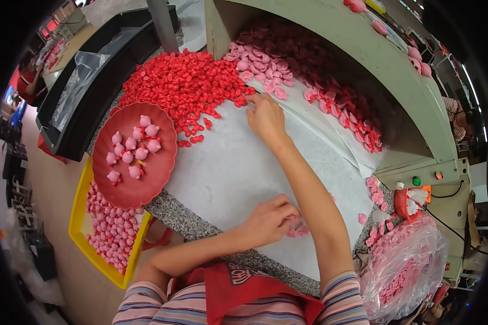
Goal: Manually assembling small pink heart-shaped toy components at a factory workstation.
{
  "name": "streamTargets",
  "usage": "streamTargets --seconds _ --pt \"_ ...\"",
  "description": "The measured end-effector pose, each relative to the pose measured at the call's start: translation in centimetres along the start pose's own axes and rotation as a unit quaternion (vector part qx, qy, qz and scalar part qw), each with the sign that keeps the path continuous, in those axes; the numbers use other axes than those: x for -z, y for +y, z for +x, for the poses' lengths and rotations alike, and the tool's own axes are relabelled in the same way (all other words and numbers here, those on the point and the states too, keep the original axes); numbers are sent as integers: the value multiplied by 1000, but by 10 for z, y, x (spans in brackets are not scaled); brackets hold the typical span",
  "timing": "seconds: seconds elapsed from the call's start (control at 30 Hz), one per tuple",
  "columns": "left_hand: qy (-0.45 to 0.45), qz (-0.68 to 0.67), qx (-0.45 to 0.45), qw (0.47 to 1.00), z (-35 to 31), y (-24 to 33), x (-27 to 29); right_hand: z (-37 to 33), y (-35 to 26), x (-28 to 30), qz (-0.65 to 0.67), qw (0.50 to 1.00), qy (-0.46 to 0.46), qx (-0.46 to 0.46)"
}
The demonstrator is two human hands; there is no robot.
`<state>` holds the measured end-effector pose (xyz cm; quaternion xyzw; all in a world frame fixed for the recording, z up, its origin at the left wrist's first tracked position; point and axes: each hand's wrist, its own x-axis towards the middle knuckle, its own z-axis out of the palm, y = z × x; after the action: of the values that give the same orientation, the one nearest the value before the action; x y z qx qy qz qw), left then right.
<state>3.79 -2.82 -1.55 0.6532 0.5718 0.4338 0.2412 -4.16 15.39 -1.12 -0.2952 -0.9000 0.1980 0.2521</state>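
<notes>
My left hand is low over the white sheet, its fingers closed on a small pink petal-shaped piece. Most of that piece is hidden behind the fingers. Farther off, my right hand reaches to the right edge of a large heap of small red pieces. Thumb and forefinger there look slightly apart, with the fingertips beside the red pieces. Beyond that hand lie loose pink shell-like pieces. To the left, a red scalloped plate carries several round pink toy heads with red parts on them.
A yellow tray full of pink-and-red pieces stands lower left, below the table. A black bin is at the left. A pale green machine housing arches over the far side. A clear bag of pink pieces and a red basket are at right.
</notes>
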Motion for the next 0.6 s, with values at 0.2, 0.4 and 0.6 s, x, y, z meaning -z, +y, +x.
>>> streamTargets --seconds 0.2,0.4,0.6 --pt "180 -456 263 831 -30 -24 72 12 1 -19 -7 999 24 -25" --pt "198 -493 287 797 -29 -25 90 -49 9 39 44 994 -44 -94" --pt "122 -393 247 877 -24 -15 76 -104 19 45 -36 997 49 -46"
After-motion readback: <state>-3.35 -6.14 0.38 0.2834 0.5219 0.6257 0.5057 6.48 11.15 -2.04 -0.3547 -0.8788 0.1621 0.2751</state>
